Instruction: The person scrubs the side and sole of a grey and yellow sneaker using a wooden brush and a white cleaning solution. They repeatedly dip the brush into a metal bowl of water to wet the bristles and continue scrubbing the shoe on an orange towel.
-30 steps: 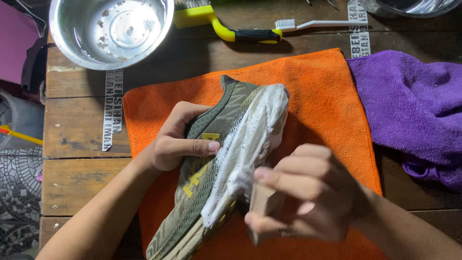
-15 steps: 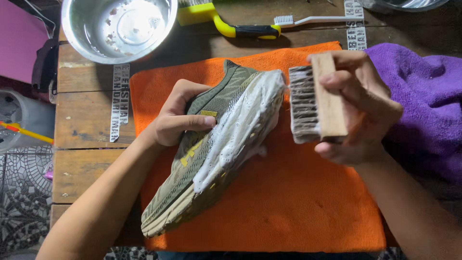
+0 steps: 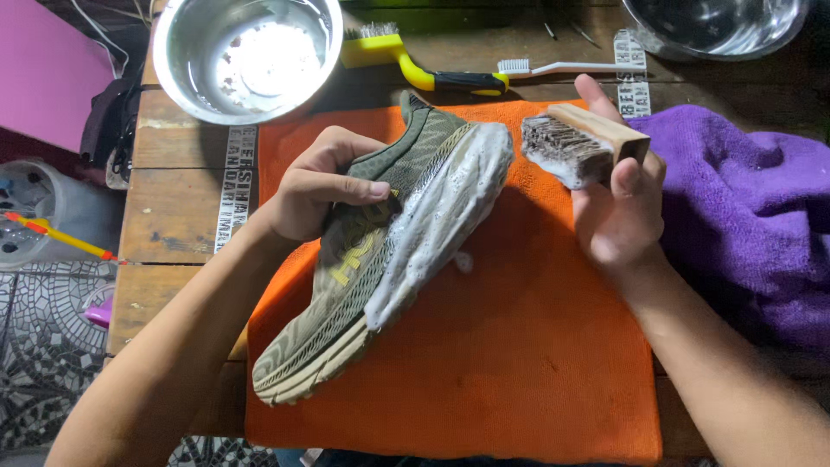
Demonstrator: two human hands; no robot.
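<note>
- L hand [image 3: 316,195] gripped the olive-green running shoe [image 3: 380,251] w/ yellow side marks, fingers curled over the upper, thumb along its side.
- Shoe lay tilted on its side on the orange microfibre cloth [image 3: 519,363], sole coated in white foam & turned toward the R hand.
- R hand [image 3: 618,212] clenched the wooden-backed bristle brush [image 3: 584,147], bristles foamy, held just beside the shoe's heel end, apart from it.
- Cloth sat on a wooden plank table [image 3: 173,207].
- Round steel bowl [image 3: 246,52] at top left, prob. some suds inside.
- Yellow-handled wire brush [image 3: 415,69] & white toothbrush [image 3: 553,67] beyond the cloth.
- Purple towel [image 3: 752,225] at right.
</note>
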